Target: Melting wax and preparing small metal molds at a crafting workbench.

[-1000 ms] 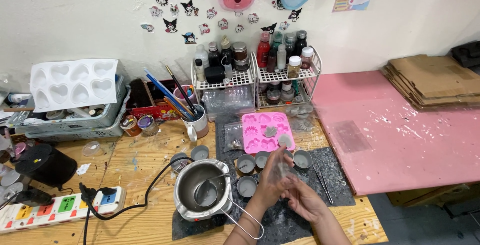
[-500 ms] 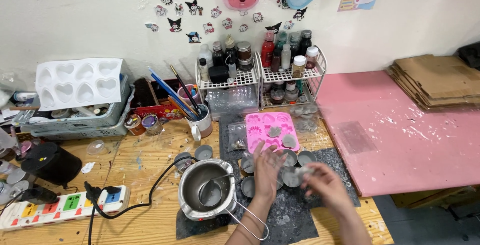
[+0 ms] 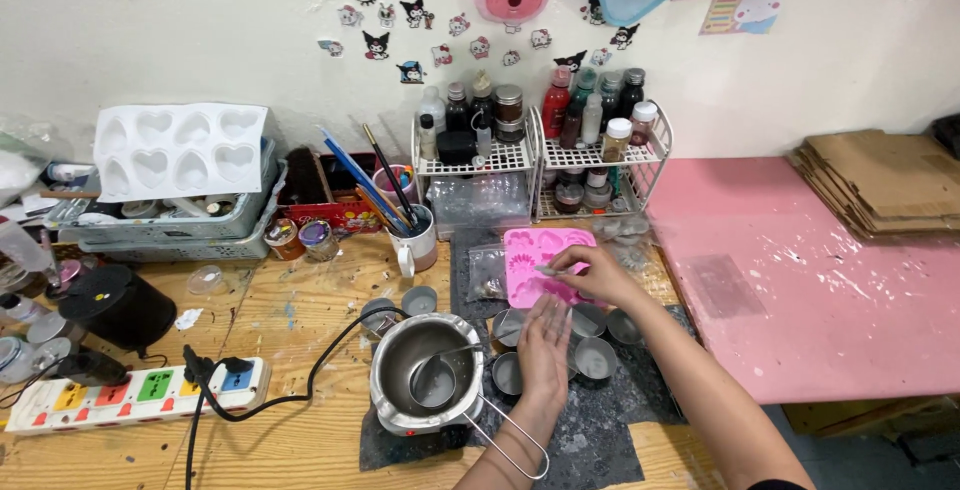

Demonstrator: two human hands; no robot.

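Cluttered wooden workbench [image 3: 300, 430], dark mat [image 3: 600, 430], left hand [image 3: 545, 350] flat above small tins [image 3: 595, 358], fingers pressed together, right hand [image 3: 597, 275] pinching small grey piece [image 3: 545, 270] over pink mould [image 3: 540, 262], melting pot [image 3: 425, 375] alongside.

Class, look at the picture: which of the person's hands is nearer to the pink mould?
The right hand: it hovers over the pink mould, pinching a small piece. The left hand lies flat below it, over the small metal tins.

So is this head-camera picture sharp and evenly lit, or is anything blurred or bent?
Head view: lighting is soft and even, with only faint shadows. The metal melting pot shows mild glare on its rim. The left hand and right hand look fairly crisp. The wide lens bows the wall and table toward the edges.
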